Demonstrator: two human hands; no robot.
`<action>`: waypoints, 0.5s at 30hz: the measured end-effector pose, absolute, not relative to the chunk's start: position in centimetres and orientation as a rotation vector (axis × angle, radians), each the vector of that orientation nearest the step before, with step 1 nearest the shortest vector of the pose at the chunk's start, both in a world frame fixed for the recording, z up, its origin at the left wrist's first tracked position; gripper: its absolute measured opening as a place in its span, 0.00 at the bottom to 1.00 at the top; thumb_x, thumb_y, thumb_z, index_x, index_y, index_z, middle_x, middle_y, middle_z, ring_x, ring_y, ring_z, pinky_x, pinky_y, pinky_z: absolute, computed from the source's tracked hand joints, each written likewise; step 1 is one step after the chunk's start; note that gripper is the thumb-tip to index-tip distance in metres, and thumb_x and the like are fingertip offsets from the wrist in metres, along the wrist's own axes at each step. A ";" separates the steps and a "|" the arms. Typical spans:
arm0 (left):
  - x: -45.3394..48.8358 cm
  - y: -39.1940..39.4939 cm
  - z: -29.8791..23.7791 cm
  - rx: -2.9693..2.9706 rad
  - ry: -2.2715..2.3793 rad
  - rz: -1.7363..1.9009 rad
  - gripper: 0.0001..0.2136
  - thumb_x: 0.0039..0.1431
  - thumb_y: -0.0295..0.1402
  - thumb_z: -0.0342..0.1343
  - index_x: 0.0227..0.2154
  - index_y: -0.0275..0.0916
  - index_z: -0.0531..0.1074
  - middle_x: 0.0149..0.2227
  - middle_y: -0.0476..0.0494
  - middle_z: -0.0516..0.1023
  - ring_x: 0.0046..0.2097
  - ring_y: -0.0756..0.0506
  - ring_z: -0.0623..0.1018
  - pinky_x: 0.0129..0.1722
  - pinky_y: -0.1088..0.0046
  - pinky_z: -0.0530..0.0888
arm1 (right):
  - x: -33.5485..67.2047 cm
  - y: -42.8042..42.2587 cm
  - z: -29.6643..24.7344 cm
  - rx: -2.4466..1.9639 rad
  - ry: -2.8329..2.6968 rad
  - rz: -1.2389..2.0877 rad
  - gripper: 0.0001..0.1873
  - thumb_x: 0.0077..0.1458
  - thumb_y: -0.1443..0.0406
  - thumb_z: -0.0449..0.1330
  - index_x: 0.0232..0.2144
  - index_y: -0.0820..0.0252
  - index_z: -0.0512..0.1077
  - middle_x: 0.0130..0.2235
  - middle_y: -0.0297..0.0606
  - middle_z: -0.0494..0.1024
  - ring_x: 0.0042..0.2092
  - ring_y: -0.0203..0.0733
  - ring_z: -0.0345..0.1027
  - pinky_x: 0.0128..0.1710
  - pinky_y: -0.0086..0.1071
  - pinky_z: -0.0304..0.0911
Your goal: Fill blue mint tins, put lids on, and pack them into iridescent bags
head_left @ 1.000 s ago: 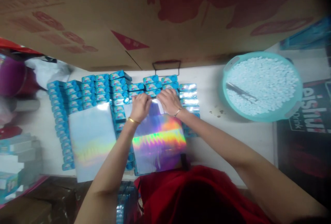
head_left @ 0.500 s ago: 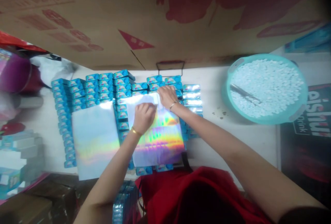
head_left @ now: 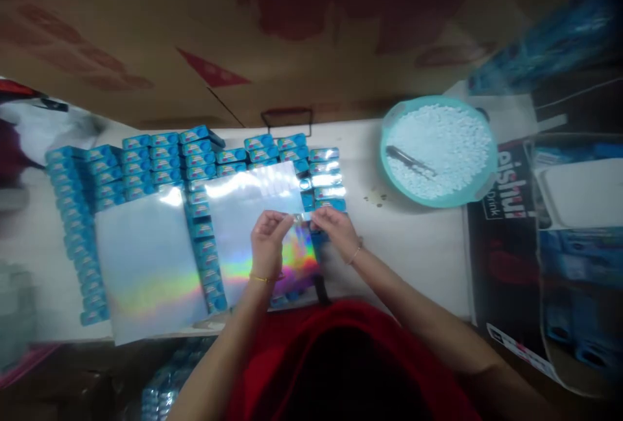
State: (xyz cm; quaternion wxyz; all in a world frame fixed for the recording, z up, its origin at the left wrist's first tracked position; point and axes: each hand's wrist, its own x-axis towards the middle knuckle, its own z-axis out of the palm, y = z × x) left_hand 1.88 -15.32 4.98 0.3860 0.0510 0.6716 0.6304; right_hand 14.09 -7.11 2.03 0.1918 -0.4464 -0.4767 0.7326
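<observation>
My left hand (head_left: 268,238) and my right hand (head_left: 337,229) are pinched around opposite ends of a small pale strip (head_left: 305,216). Whether it is a sticker or a label is too blurred to tell. Just beneath them lies a shiny holographic sheet (head_left: 253,197), which throws rainbow colours near its lower edge. A second holographic sheet (head_left: 148,246) rests to its left. Both sheets lie on top of rows of small blue boxes (head_left: 204,229), hiding part of them.
At the right stands a turquoise basin (head_left: 389,174) filled with small white pieces, with metal tweezers (head_left: 413,160) lying on them. A large cardboard box (head_left: 146,100) walls off the back of the white table (head_left: 403,259). Farther right is an open carton (head_left: 559,369) holding blue packs.
My hands have come down from the top of the right sheet towards its lower right and now share a small strip. The view has shifted to the right.
</observation>
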 end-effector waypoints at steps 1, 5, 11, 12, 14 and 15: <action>2.6 -15.2 4.5 0.120 1.707 1.572 0.12 0.42 0.34 0.67 0.24 0.37 0.68 0.25 0.52 0.72 0.29 0.53 0.72 0.36 0.76 0.69 | 15.1 -7.2 2.2 -1.294 -1.304 2.027 0.19 0.46 0.49 0.64 0.21 0.57 0.69 0.23 0.30 0.70 0.28 0.38 0.64 0.35 0.35 0.63; 5.0 -14.0 1.9 0.247 1.776 1.435 0.10 0.45 0.34 0.64 0.23 0.38 0.68 0.23 0.53 0.69 0.27 0.52 0.69 0.32 0.75 0.67 | 18.5 -6.1 1.7 -1.410 -1.375 1.772 0.16 0.50 0.53 0.62 0.23 0.57 0.68 0.23 0.30 0.67 0.27 0.36 0.60 0.32 0.32 0.60; 6.5 -10.7 -1.7 0.828 2.167 1.224 0.05 0.50 0.32 0.58 0.23 0.39 0.69 0.31 0.48 0.72 0.37 0.46 0.71 0.42 0.68 0.67 | 20.9 -2.8 -2.0 -1.368 -1.782 1.302 0.12 0.54 0.58 0.57 0.23 0.57 0.67 0.25 0.33 0.69 0.29 0.37 0.60 0.33 0.32 0.59; 6.6 -10.3 -1.8 0.891 2.236 1.151 0.05 0.51 0.32 0.58 0.23 0.40 0.69 0.32 0.47 0.72 0.39 0.45 0.72 0.44 0.66 0.66 | 21.0 -2.4 -2.6 -1.363 -1.838 1.249 0.12 0.54 0.59 0.57 0.23 0.57 0.67 0.25 0.33 0.69 0.29 0.38 0.60 0.34 0.33 0.59; 6.7 -9.8 -2.0 0.963 2.341 1.003 0.04 0.51 0.31 0.58 0.23 0.40 0.70 0.35 0.46 0.73 0.42 0.43 0.71 0.45 0.63 0.63 | 21.1 -1.8 -3.6 -1.377 -1.927 1.172 0.11 0.54 0.60 0.56 0.22 0.57 0.67 0.25 0.34 0.69 0.30 0.39 0.61 0.36 0.34 0.59; 6.8 -9.6 -2.0 0.987 2.373 0.942 0.03 0.51 0.31 0.58 0.24 0.40 0.71 0.36 0.45 0.74 0.43 0.42 0.71 0.44 0.62 0.62 | 21.2 -1.7 -3.9 -1.390 -1.958 1.148 0.11 0.54 0.60 0.56 0.22 0.57 0.67 0.25 0.34 0.70 0.31 0.39 0.62 0.37 0.34 0.59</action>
